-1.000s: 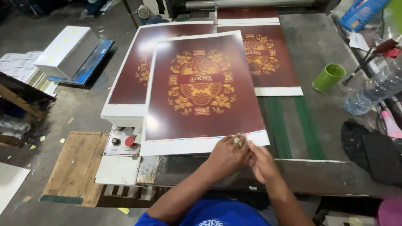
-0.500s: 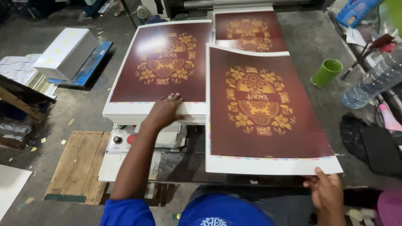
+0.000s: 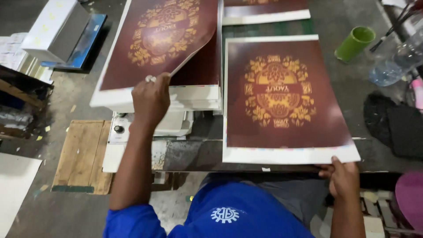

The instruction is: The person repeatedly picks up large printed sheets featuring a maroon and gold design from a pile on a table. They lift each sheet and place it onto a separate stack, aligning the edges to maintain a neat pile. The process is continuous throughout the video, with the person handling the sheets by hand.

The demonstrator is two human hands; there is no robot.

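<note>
My left hand (image 3: 151, 99) grips the near edge of a dark red printed sheet with a gold ornament (image 3: 154, 48) and lifts it off the stack of like sheets (image 3: 200, 94); the sheet curls upward. My right hand (image 3: 343, 178) holds the near right corner of a second dark red and gold sheet (image 3: 282, 99), which lies flat on the grey metal table (image 3: 352, 88) to the right of the stack. Another printed sheet (image 3: 264, 11) lies farther back on the table.
A green cup (image 3: 354, 42) and a clear plastic bottle (image 3: 396, 59) stand at the table's right. Dark cloth (image 3: 396, 125) lies at the right edge. A control box with knobs (image 3: 118, 128) sits under the stack. A wooden pallet (image 3: 83, 156) and white boxes (image 3: 53, 28) are at left.
My right hand has drawn the loose sheet toward me and set it flat on the table. My left hand, which rested on the stack, has taken and raised the top sheet's edge.
</note>
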